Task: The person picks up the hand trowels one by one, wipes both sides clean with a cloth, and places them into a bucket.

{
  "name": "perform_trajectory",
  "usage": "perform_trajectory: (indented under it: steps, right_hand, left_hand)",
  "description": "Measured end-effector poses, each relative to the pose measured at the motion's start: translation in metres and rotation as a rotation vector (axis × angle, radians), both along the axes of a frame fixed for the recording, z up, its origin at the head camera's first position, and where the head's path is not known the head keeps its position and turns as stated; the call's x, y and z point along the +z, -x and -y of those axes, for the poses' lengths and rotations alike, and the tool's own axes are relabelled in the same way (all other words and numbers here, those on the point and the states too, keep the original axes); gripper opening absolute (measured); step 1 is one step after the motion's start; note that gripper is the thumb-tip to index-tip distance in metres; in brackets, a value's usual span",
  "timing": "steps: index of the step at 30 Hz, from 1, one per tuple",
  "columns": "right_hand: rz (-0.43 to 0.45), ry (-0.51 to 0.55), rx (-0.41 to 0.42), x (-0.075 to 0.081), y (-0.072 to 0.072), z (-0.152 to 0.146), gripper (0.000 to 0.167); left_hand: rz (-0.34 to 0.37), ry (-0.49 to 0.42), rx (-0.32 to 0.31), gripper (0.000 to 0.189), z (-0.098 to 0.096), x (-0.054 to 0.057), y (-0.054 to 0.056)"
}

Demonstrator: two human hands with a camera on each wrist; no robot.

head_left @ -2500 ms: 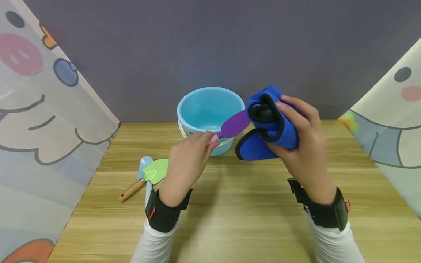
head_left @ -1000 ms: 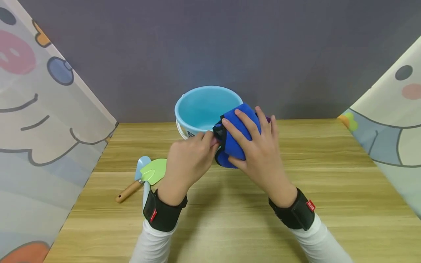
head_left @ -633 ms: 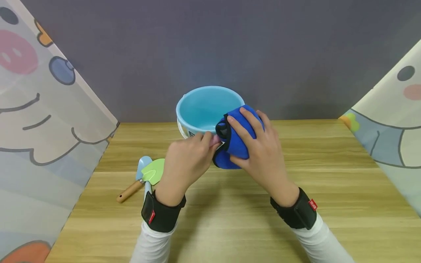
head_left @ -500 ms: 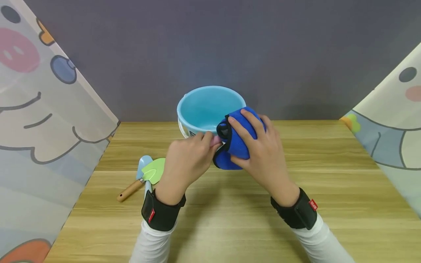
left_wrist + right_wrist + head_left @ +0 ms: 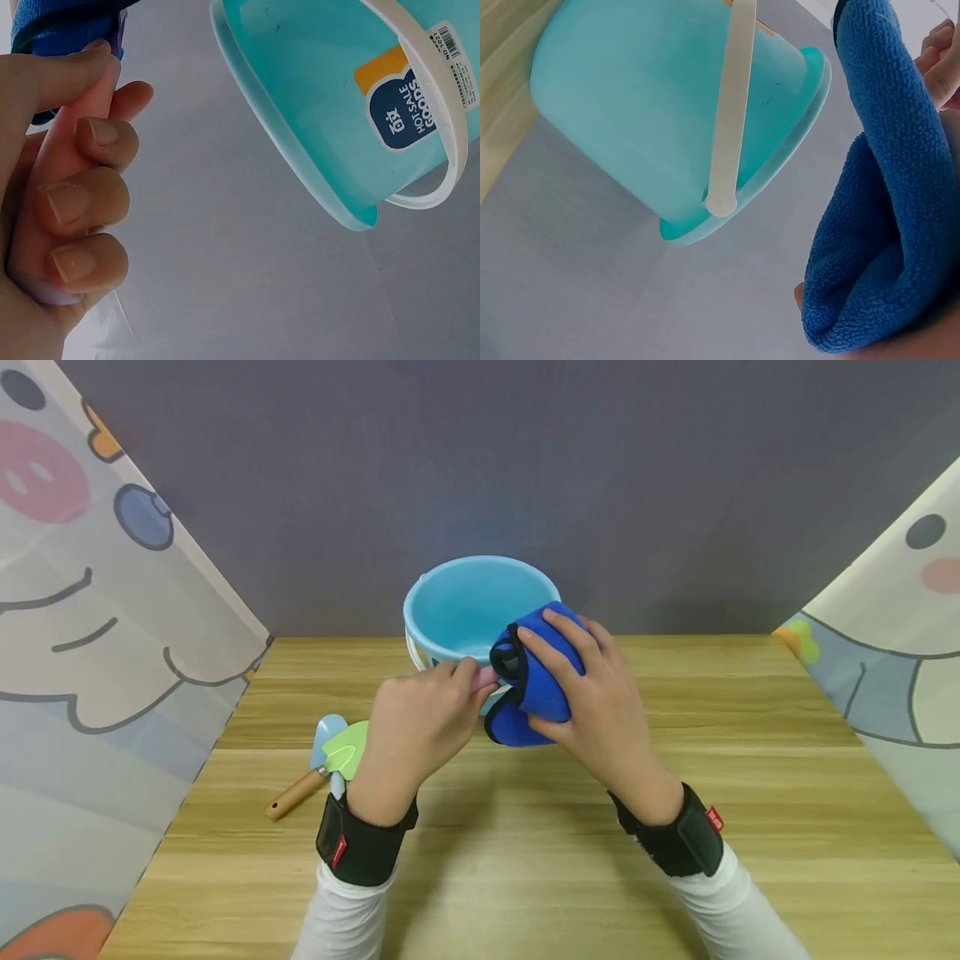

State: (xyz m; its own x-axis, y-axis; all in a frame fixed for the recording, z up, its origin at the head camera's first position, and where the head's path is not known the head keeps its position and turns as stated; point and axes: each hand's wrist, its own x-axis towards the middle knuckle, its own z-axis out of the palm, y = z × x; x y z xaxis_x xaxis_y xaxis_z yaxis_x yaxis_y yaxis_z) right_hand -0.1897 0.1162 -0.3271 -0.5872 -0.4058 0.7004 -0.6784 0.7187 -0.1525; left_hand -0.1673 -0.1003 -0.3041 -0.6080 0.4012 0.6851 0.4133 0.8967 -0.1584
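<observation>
My left hand [image 5: 420, 722] grips the pink handle of a toy shovel [image 5: 483, 678], its fingers curled round it in the left wrist view. The shovel's purple blade is almost wholly hidden inside a folded blue towel [image 5: 543, 689] with black edging; a sliver of purple shows beside the cloth in the left wrist view. From the right, my right hand [image 5: 600, 710] holds the towel round the blade, fingers spread over the top and thumb below. Both are held up in front of the light blue bucket [image 5: 480, 602], overlapping its near right rim in the head view.
On the wooden table [image 5: 525, 860], left of my left wrist, a green trowel [image 5: 300, 792] with a wooden handle lies across a light blue shovel [image 5: 328, 731]. A grey wall [image 5: 480, 460] stands right behind the bucket. Cartoon-printed panels [image 5: 150, 635] flank the table.
My right hand has brought the towel leftward over the purple blade, which was bare earlier. In the last half second my left hand has shifted slightly left with the handle.
</observation>
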Motion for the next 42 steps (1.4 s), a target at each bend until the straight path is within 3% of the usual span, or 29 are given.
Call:
perform_trajectory:
  steps: [15,26,42]
  right_hand:
    - [0.008,-0.012,-0.020,0.004,0.000,-0.002,0.105]
    - [0.019,-0.030,-0.049,0.005,0.000,-0.005,0.104]
    - [-0.047,-0.014,-0.057,0.004,0.002,-0.003,0.099]
  left_hand:
    - [-0.036,-0.010,-0.003,0.042,0.010,0.005,0.001]
    - [-0.018,-0.014,-0.001,0.041,0.013,0.005,0.001]
    - [-0.051,-0.036,0.005,0.043,0.017,0.006,0.002]
